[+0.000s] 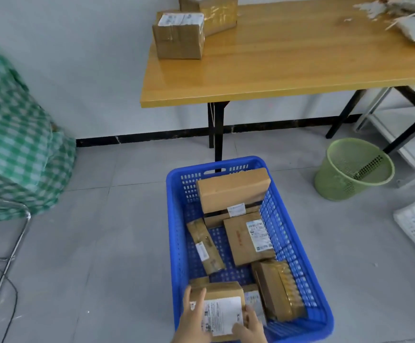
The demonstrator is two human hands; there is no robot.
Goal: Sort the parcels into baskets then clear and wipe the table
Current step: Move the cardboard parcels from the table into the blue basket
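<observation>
Head view: both hands clasp a labelled parcel (222, 311) at the near end of the blue basket (176, 243), left hand (193, 315) on its left edge, right hand (248, 325) at its right corner. Beyond it inside lie what look like five more parcels. Past the basket, two boxes (179, 35) sit on the wooden table (288, 65).
</observation>
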